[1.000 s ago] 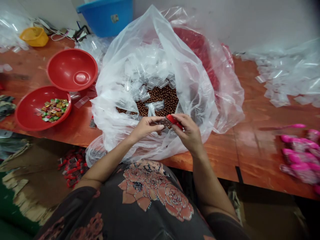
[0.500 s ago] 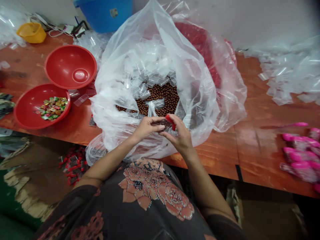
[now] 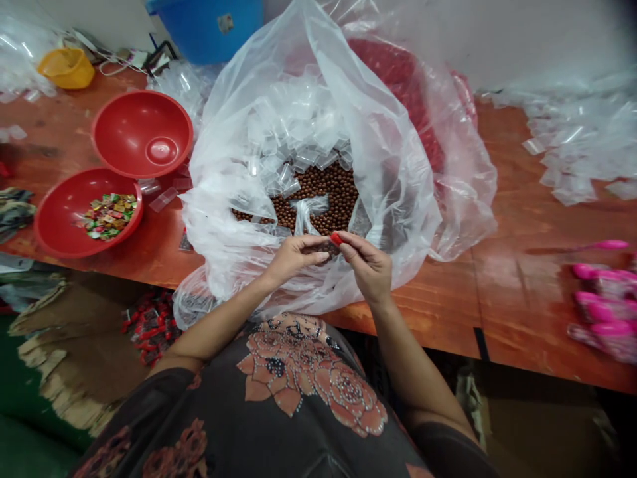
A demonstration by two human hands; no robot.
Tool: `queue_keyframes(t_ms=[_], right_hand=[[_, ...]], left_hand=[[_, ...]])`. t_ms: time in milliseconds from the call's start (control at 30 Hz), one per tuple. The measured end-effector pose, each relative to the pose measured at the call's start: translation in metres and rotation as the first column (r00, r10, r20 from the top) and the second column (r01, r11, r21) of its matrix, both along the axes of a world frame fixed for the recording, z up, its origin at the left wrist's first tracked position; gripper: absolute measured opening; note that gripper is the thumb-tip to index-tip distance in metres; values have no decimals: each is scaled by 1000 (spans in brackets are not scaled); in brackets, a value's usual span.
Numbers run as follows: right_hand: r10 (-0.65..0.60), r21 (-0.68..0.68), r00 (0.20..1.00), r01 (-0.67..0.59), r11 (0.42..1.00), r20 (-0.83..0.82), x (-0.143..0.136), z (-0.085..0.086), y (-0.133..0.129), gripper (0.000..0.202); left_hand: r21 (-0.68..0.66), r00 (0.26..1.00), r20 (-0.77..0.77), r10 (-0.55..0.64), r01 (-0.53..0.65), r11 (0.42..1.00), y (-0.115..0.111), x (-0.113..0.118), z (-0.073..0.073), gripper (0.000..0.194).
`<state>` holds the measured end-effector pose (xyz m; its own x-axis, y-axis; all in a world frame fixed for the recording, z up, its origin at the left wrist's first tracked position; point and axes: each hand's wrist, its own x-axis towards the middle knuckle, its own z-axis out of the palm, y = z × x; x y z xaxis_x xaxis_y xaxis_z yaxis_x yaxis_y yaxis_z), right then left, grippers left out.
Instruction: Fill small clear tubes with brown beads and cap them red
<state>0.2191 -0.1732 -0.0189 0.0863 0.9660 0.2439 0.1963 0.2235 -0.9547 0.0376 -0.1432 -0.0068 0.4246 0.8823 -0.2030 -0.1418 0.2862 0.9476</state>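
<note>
My left hand (image 3: 293, 261) is closed on a small clear container (image 3: 323, 249) with dark brown contents, partly hidden by the fingers. My right hand (image 3: 371, 267) pinches a small red cap (image 3: 336, 238) at the container's right end. Both hands are over the near side of a large clear plastic bag (image 3: 398, 139). Inside the bag lie brown balls (image 3: 326, 189) and, behind them, a heap of clear small containers (image 3: 298, 129). A knotted clear plastic piece (image 3: 304, 214) rests on the balls just beyond my fingers.
Two red bowls (image 3: 119, 126) stand on the left, the nearer holding wrapped pieces (image 3: 109, 216). Red-capped containers (image 3: 152, 325) lie below the table edge. Pink items (image 3: 610, 312) and clear pieces (image 3: 577, 146) lie right. A blue bin (image 3: 209, 30) stands behind.
The fingers of my right hand have drawn together on the red cap, which now sits differently at the container's end. My left hand has barely moved. The view has shifted slightly.
</note>
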Motion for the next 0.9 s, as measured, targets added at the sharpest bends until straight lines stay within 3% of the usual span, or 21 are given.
queue_keyframes(t_ms=[133, 367, 500, 667, 900], right_hand=[[-87, -86, 991, 79, 993, -100, -6, 0, -4, 23], [-48, -133, 994, 34, 991, -102, -4, 2, -4, 24], [95, 25, 985, -99, 995, 142, 7, -4, -1, 31], [125, 190, 908, -215, 958, 399, 10, -17, 0, 82], [14, 378, 838, -260, 888, 545, 9, -21, -1, 76]], left_hand=[[14, 1000, -17, -7, 7, 1000, 0, 1, -3, 39], [156, 993, -115, 20, -2, 988, -1, -1, 1, 34], [131, 995, -97, 26, -13, 991, -3, -2, 4, 33], [166, 989, -130, 71, -49, 985, -5, 1, 2, 32], [314, 962, -255, 96, -11, 949, -9, 0, 2, 33]])
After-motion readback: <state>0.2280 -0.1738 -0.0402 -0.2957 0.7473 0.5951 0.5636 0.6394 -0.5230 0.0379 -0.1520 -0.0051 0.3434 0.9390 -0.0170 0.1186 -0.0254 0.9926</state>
